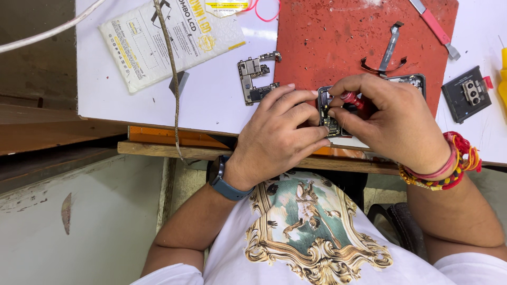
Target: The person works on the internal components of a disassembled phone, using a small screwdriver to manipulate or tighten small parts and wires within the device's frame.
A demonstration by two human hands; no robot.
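An opened phone (414,81) lies on a red mat (338,37) at the near edge of the white table (211,100), its inner boards showing. My left hand (277,132) rests on the phone's left end, fingers curled over it. My right hand (391,119) pinches a small red-handled tool (353,98), its tip down inside the phone's frame. Most of the phone body is hidden under both hands.
A loose circuit board (253,79) lies left of the mat. A flex ribbon (390,50), a pink-handled tool (435,26), a black camera cover (467,94), a yellow tool (503,79) and a white padded packet (169,37) lie around. A cord (171,68) hangs over the table edge.
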